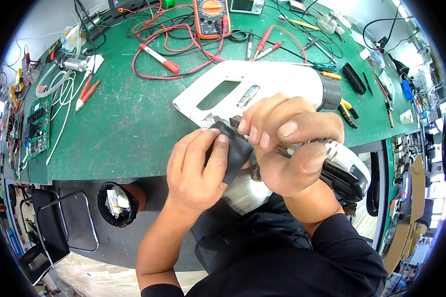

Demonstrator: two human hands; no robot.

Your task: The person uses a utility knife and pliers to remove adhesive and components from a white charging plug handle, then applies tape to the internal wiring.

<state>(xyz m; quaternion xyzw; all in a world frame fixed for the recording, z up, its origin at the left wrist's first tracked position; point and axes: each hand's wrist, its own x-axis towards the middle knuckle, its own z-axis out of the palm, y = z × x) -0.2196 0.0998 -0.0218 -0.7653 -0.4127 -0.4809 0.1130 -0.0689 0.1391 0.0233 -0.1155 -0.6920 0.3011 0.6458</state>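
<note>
My left hand [198, 173] grips a black, flat-faced piece [238, 151] with its thumb and fingers. Beside it, my right hand [292, 148] is curled, fingertips near that piece's upper edge; what they hold is hidden. Below and right of this hand shows a silver-and-black assembly [353, 173], partly covered. A white appliance housing [277, 79] with an oval opening and a black end cap [330, 93] lies behind both hands at the bench's front half. A rounded, pale translucent part [240, 198] sits low between my forearms.
The green bench [99, 153] holds a multimeter [210, 17], tangled leads, red-handled pliers [88, 94], a circuit board [38, 126], screwdrivers [324, 66] and a black case [353, 79]. Below stand a bin [139, 198] and chair [49, 213]; cardboard [416, 190] is at right.
</note>
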